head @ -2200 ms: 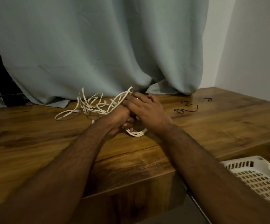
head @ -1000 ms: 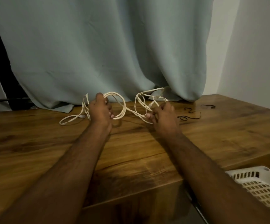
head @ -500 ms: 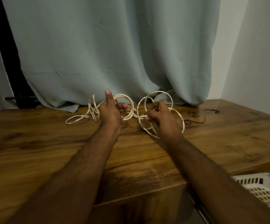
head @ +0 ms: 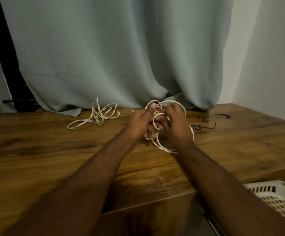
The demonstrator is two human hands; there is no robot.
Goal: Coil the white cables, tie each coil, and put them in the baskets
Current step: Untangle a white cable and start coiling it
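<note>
Both hands meet over the wooden table (head: 53,150) around a partly coiled white cable (head: 162,147). My left hand (head: 141,124) grips its loops, thumb pointing up. My right hand (head: 177,126) curls round the same loops from the right, and one loop hangs down to the table under my wrist. A second white cable (head: 98,116) lies loose and tangled on the table to the left, apart from my hands. Thin black ties (head: 205,124) lie on the table to the right. A white basket (head: 278,200) sits below the table's front edge at the lower right.
A grey-green curtain (head: 121,57) hangs behind the table and its hem rests on the far edge. A white wall (head: 266,65) closes the right side. A dark gap shows at the far left behind the curtain.
My hands had pulled apart, separating one cable from the tangle. Now they have come together again at centre right, gathering that cable into loops. The other cable stays at the left.
</note>
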